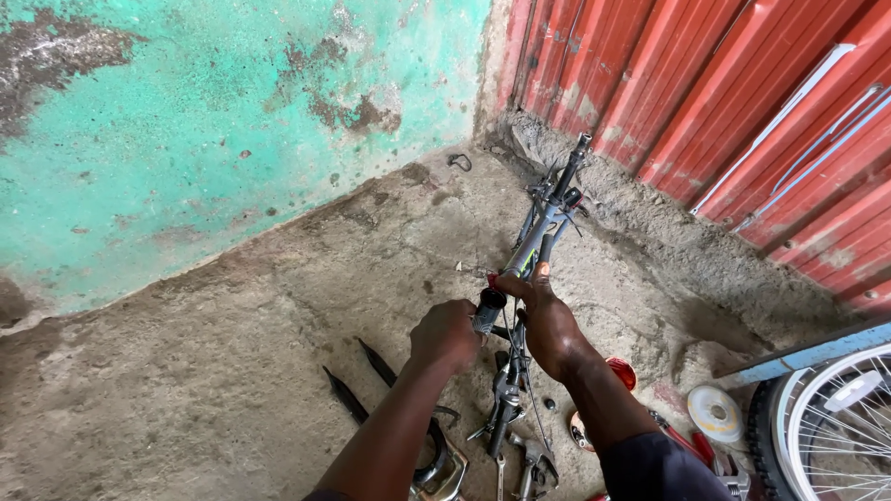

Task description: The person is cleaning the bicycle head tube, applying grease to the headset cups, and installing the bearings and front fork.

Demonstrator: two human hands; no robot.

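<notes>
A bicycle handlebar [548,218] with brake levers and cables stands up from the concrete floor [232,353], its far end pointing at the red wall. My left hand [445,336] is closed around the black rubber grip [488,309] at the near end of the bar. My right hand [543,311] wraps the bar just past the grip, thumb lying along the tube. Below the hands the stem and forks [506,408] drop toward the floor.
A peeling green wall [213,121] meets red corrugated sheeting [742,102] in the corner. A bicycle wheel [840,427] leans at the right. A round white lid [715,410], a red part [622,373], black strips [348,394] and metal parts [529,464] lie on the floor.
</notes>
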